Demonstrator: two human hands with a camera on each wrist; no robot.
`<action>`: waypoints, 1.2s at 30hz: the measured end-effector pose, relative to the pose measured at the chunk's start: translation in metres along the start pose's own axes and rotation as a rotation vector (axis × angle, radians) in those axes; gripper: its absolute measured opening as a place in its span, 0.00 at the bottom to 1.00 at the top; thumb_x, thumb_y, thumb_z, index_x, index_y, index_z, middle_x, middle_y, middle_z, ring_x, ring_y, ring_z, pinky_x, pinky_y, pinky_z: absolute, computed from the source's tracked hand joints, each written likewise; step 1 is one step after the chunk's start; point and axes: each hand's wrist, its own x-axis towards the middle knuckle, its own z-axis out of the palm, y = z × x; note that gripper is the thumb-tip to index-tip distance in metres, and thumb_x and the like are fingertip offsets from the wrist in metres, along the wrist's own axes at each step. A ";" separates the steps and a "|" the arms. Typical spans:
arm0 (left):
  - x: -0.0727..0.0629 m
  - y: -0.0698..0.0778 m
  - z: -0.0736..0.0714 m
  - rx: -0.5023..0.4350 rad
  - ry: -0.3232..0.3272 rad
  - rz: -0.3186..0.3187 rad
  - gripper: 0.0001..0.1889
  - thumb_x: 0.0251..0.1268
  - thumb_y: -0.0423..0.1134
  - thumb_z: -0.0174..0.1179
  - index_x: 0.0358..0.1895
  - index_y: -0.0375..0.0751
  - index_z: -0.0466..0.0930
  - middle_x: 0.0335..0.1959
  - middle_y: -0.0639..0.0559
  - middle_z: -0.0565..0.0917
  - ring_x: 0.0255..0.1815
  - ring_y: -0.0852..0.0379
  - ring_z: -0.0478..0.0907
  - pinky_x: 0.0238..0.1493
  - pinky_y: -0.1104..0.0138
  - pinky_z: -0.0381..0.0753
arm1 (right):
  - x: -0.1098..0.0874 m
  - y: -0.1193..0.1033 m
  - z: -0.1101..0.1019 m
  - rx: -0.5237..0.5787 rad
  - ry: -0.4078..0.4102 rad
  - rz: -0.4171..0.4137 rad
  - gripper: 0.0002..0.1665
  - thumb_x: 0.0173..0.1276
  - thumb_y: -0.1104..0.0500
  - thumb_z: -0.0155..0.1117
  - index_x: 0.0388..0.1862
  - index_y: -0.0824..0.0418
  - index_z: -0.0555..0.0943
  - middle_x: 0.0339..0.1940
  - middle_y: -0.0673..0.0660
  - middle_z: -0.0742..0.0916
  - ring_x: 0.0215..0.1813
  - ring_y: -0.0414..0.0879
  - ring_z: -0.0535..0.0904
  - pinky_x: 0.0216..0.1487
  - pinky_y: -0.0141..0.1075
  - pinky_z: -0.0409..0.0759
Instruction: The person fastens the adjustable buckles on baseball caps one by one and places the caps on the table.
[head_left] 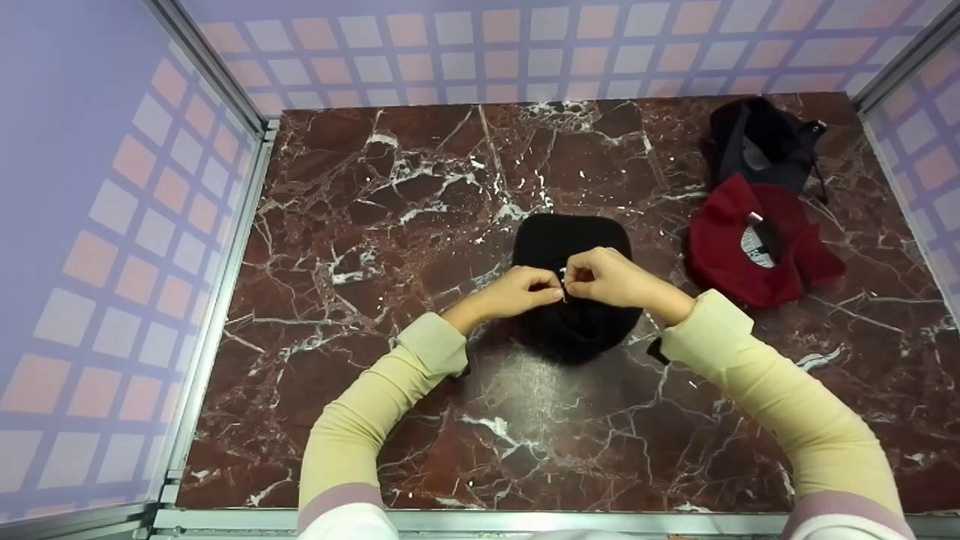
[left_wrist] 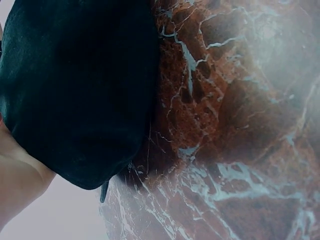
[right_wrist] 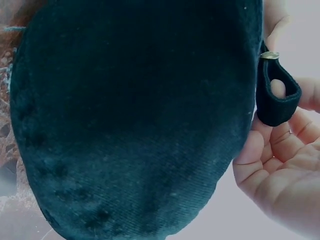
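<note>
A black cap [head_left: 574, 232] sits on the marble table, with both hands at its strap. My left hand [head_left: 510, 292] pinches the strap with thumb and fingertips. From the other side my right hand [head_left: 611, 277] grips the strap close to the left fingertips, fingers curled. A folded strap loop [right_wrist: 277, 112] with a small metal clasp [right_wrist: 270, 55] shows in the right wrist view, a fingertip visible through the loop. In the left wrist view the cap's dark fabric [left_wrist: 80, 95] hides the fingers, and only part of the hand [left_wrist: 22, 175] shows.
A red cap [head_left: 716, 255] lies at the right, against a dark cap [head_left: 727, 127] behind it. The brown marble tabletop [head_left: 315, 225] is bordered by a metal rail [head_left: 225, 300] and patterned panels [head_left: 480, 52].
</note>
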 end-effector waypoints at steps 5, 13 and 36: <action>0.000 -0.001 0.000 -0.015 0.030 0.002 0.11 0.61 0.39 0.53 0.30 0.33 0.77 0.24 0.54 0.74 0.25 0.64 0.64 0.30 0.76 0.62 | 0.001 0.004 0.002 0.118 0.009 0.018 0.03 0.53 0.70 0.61 0.23 0.64 0.78 0.20 0.54 0.81 0.24 0.37 0.70 0.27 0.26 0.68; -0.001 -0.006 0.000 -0.041 0.031 -0.015 0.11 0.61 0.39 0.53 0.34 0.32 0.77 0.28 0.50 0.77 0.28 0.64 0.66 0.32 0.76 0.65 | -0.001 0.015 0.015 0.205 0.078 -0.012 0.03 0.54 0.66 0.63 0.29 0.63 0.79 0.27 0.57 0.83 0.29 0.38 0.74 0.31 0.26 0.71; -0.015 0.025 -0.011 -0.114 0.027 -0.022 0.08 0.59 0.32 0.54 0.35 0.28 0.75 0.28 0.47 0.77 0.29 0.66 0.67 0.36 0.74 0.68 | -0.007 0.038 0.005 0.502 -0.191 0.020 0.14 0.61 0.62 0.57 0.42 0.70 0.74 0.40 0.54 0.79 0.43 0.38 0.74 0.45 0.29 0.73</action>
